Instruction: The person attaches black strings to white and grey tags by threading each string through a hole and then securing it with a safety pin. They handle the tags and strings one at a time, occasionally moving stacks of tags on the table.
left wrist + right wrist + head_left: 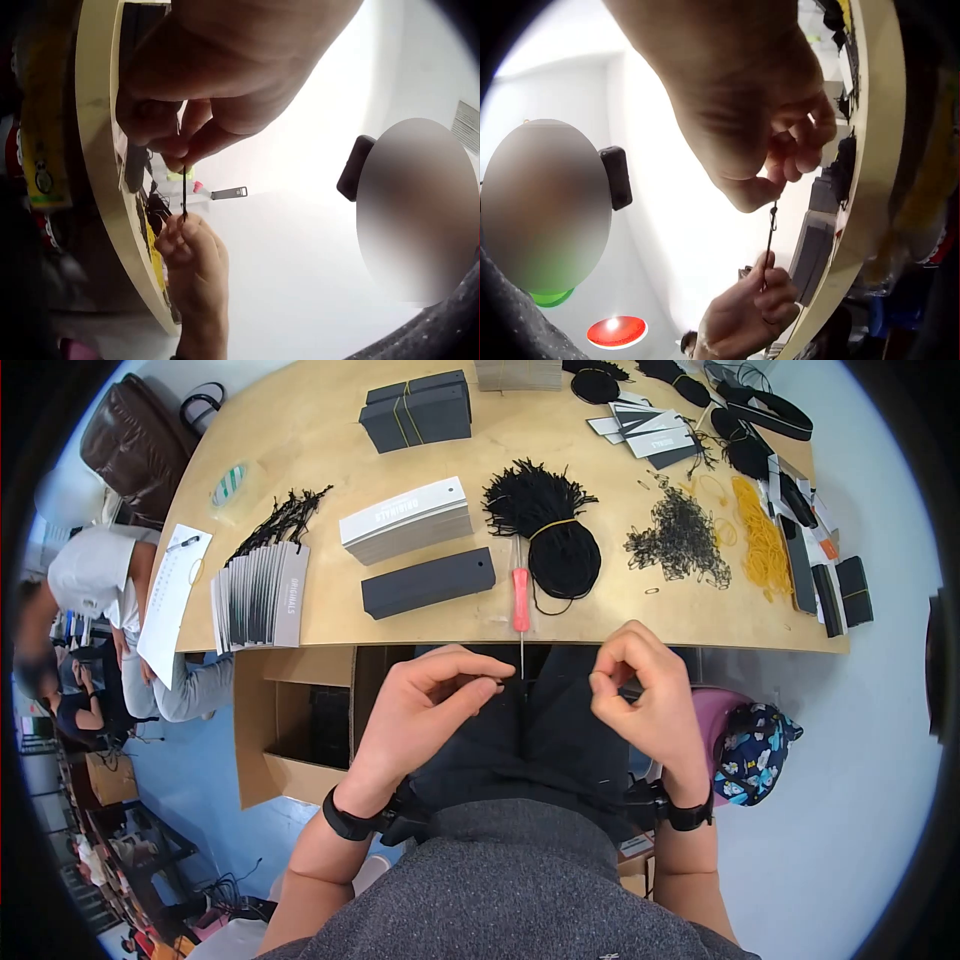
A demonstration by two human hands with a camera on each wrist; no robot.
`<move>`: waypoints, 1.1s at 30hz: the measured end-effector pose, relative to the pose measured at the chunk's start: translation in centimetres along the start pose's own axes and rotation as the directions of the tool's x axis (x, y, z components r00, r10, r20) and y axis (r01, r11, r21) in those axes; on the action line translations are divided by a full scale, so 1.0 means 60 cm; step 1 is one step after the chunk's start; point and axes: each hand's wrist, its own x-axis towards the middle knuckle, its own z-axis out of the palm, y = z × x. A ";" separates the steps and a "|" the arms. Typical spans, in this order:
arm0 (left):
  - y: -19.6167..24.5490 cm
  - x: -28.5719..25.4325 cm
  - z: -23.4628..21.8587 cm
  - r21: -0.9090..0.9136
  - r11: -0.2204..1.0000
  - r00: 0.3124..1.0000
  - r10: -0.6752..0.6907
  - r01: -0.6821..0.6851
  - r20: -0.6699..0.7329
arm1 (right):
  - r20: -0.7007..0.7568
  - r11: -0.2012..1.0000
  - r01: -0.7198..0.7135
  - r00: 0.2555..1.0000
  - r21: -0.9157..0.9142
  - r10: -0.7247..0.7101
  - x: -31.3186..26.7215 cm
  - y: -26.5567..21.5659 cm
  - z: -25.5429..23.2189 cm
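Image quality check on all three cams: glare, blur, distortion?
Head: evenly lit, strong fisheye, black corners, the pale wooden table bowed. Left wrist: bright wall washed out, near hand in shadow. Right wrist: same blown-out background, near hand dark; smooth blur oval at left looks like masking.

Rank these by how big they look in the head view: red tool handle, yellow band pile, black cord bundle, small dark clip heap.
1. Black cord bundle
2. Small dark clip heap and yellow band pile: too alike to rank
3. Red tool handle
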 end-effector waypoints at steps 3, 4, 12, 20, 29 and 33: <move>-0.004 -0.005 -0.001 0.033 0.996 0.992 0.081 -0.079 -0.096 | 0.031 0.998 -0.060 0.998 -0.009 0.060 -0.003 0.001 -0.012; 0.000 -0.006 0.004 0.086 0.991 0.988 0.114 -0.105 -0.101 | 0.022 0.996 -0.094 0.995 -0.009 0.094 -0.002 -0.003 -0.014; 0.024 -0.005 0.034 0.433 0.849 0.928 0.366 -0.304 -0.066 | 0.386 0.588 -0.357 0.919 0.726 0.081 0.007 -0.040 0.069; 0.052 0.066 -0.042 0.726 0.541 0.725 0.683 -0.425 -0.085 | 0.289 0.821 -0.381 0.917 0.424 0.276 -0.001 -0.028 0.050; 0.077 0.216 -0.163 0.913 0.372 0.890 0.455 -0.165 -0.025 | 0.317 0.833 -0.388 0.908 0.396 0.272 -0.020 -0.039 0.043; 0.084 0.192 -0.148 0.970 0.174 0.774 0.633 -0.173 0.025 | 0.319 0.840 -0.374 0.912 0.394 0.256 -0.026 -0.032 0.045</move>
